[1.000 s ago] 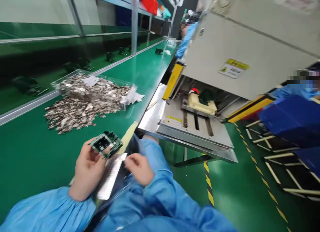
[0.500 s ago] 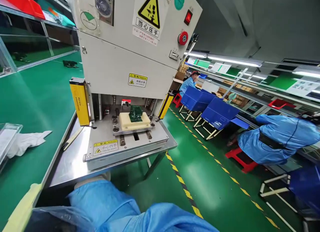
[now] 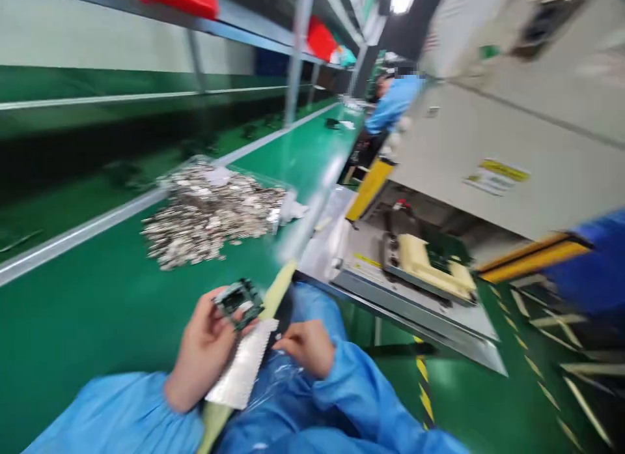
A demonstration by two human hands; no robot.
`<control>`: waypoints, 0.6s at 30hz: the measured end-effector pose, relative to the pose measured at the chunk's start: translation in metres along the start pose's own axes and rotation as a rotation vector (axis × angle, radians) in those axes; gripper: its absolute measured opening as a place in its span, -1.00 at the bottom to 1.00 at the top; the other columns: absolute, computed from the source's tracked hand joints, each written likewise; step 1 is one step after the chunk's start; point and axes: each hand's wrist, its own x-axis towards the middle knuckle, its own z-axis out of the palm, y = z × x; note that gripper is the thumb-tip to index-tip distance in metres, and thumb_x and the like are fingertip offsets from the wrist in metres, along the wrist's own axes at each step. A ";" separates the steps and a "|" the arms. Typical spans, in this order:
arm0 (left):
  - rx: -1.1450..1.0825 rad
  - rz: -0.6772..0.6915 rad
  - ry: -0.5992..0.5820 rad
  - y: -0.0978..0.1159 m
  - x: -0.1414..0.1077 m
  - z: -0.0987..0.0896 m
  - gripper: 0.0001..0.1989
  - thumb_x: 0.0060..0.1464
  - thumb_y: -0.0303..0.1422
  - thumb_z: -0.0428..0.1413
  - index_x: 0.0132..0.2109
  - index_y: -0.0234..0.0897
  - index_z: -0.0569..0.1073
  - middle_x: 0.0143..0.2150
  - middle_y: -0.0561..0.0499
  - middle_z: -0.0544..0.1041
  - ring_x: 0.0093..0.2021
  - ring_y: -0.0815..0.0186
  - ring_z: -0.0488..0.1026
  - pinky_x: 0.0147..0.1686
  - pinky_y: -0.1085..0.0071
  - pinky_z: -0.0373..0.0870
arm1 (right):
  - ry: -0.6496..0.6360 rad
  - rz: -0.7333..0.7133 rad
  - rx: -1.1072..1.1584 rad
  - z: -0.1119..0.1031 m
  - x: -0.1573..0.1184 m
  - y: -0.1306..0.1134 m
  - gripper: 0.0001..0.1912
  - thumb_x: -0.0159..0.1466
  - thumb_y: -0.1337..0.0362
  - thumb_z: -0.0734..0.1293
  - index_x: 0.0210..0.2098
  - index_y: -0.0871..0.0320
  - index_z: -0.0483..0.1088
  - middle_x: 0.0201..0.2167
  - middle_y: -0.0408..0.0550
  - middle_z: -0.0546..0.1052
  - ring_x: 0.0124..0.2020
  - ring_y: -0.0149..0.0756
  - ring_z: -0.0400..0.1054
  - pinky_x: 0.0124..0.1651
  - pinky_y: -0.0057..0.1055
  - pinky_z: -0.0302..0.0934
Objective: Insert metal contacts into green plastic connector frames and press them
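My left hand (image 3: 202,346) holds a small green circuit board (image 3: 234,301) up between thumb and fingers, above the bench edge. To its right is my right hand (image 3: 310,348), its thumb and fingers pinched together; a tiny pale spot shows at the tips, too blurred to name. Between my hands lies a silvery-white strip with zigzag edges (image 3: 241,369), across a yellow-green band (image 3: 279,288) on the bench edge. Clear plastic film (image 3: 278,379) rests over my lap.
A heap of small silvery parts (image 3: 209,213) covers part of the green bench (image 3: 107,324). On the right stands a press machine (image 3: 512,135), a cream fixture (image 3: 415,258) with a green board on its base. A person in blue (image 3: 398,102) sits beyond.
My view has swung left from the press to the bench. Both hands are now visible, the left with a circuit board. The press has shifted to the right of the picture.
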 end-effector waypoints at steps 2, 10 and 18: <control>-0.134 -0.040 -0.003 -0.005 0.003 -0.004 -0.52 -0.16 -0.30 0.27 -0.09 -0.25 0.26 -0.28 0.02 0.51 -0.32 0.27 0.52 -0.38 0.38 0.53 | -0.050 -0.072 0.076 -0.014 -0.001 -0.005 -0.57 0.33 0.01 0.22 -0.43 0.15 0.54 -0.57 -0.05 0.53 -0.56 -0.30 0.39 -0.50 -0.44 0.20; -0.240 0.032 -0.114 -0.024 0.002 -0.006 -0.60 0.12 -0.26 0.13 0.04 -0.22 0.19 -0.20 -0.02 0.45 -0.24 0.35 0.47 -0.25 0.44 0.46 | 0.323 -0.366 0.320 -0.018 0.017 -0.042 -0.89 0.22 0.33 0.39 -0.29 0.01 0.56 -0.33 -0.08 0.44 -0.27 -0.29 0.35 -0.23 -0.40 0.27; -0.131 0.142 -0.158 -0.023 -0.002 -0.009 -0.65 0.18 -0.28 0.07 0.07 -0.19 0.20 -0.16 -0.03 0.46 -0.19 0.35 0.45 -0.18 0.44 0.42 | 0.441 -0.316 0.311 0.017 0.040 -0.066 -0.96 0.16 0.31 0.40 -0.43 0.11 0.50 -0.13 0.02 0.37 -0.05 -0.14 0.29 -0.01 -0.20 0.21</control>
